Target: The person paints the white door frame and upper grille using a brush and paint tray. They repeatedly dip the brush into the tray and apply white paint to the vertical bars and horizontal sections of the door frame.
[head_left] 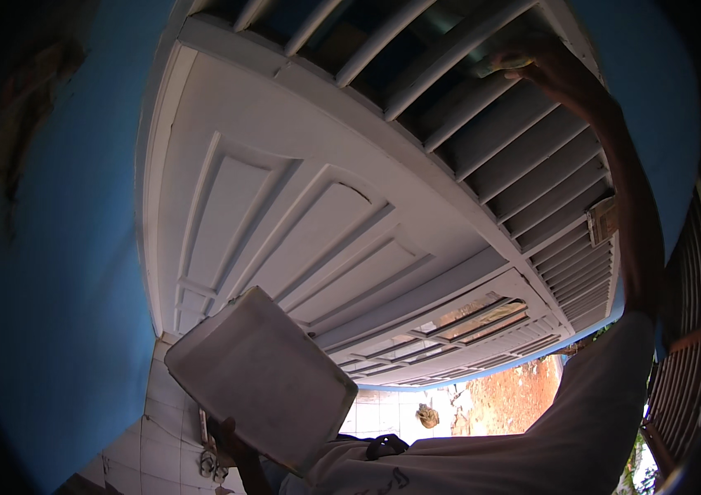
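Observation:
Low on the left, my left hand [235, 445] grips a pale rectangular tub [264, 375] near its lower edge. The tub is tilted, one broad smooth face showing; its inside is hidden. High on the right, my right arm is stretched up to the white slats [490, 111] above the panelled white door [284, 206]. There my right hand [536, 66] is closed round a small yellowish thing, too dark and partly hidden to name. It is among the slats near the upper right of the frame.
Blue walls [45, 330] flank the door. A small brown block-like piece [603, 221] sits at the slat frame's edge beside my forearm. Sandals [212, 466] lie on the tiled floor [160, 441], and a brown bundle [427, 415] lies farther right. Dark bars [689, 313] stand at far right.

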{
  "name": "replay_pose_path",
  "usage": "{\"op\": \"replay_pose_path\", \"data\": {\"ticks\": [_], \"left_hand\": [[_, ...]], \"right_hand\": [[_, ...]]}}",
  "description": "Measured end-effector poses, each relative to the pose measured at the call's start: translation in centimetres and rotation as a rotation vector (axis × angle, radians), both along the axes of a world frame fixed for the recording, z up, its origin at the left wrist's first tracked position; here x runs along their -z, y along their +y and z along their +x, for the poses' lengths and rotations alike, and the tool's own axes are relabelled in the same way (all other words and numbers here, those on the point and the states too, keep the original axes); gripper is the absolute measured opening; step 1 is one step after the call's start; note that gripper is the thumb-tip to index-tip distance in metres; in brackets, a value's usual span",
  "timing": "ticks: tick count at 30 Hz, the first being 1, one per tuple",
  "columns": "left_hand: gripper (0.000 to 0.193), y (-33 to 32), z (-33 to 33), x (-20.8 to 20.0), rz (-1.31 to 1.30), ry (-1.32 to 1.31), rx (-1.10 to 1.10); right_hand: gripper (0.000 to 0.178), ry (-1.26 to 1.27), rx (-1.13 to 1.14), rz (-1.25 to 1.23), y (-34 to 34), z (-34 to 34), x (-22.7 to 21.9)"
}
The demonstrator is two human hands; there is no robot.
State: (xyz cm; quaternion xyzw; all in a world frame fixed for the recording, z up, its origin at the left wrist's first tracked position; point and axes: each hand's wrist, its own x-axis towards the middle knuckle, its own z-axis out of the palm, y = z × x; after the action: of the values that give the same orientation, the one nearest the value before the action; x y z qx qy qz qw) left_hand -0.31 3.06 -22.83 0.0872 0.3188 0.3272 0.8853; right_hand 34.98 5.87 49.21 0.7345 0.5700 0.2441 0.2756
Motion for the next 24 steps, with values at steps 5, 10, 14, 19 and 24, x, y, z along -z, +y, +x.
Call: {"op": "replay_pose_path", "data": {"ticks": [5,10,14,19,24], "left_hand": [[0.087,0.6,0.2,-3.5,0.008,0.015,-0.077],[0.089,0.5,0.0,-2.1,0.004,-0.019,0.000],[0.087,0.1,0.3,-0.4,0.019,0.008,-0.008],[0.082,-0.3,0.6,0.2,0.006,-0.027,-0.028],[0.077,0.0,0.6,-0.5,0.067,-0.013,-0.023]], "right_hand": [[0.018,0.092,0.079,-0.105,4.7,0.0,-0.2],[0.023,-0.027,0.355,-0.104,4.5,-8.8,-1.2],[0.020,0.116,0.080,0.016,3.9,-9.3,-2.4],[0.014,-0.065,-0.076,-0.196,2.3,0.9,-1.7],[0.009,0.067,0.065,-0.078,3.2,0.6,1.1]]}}
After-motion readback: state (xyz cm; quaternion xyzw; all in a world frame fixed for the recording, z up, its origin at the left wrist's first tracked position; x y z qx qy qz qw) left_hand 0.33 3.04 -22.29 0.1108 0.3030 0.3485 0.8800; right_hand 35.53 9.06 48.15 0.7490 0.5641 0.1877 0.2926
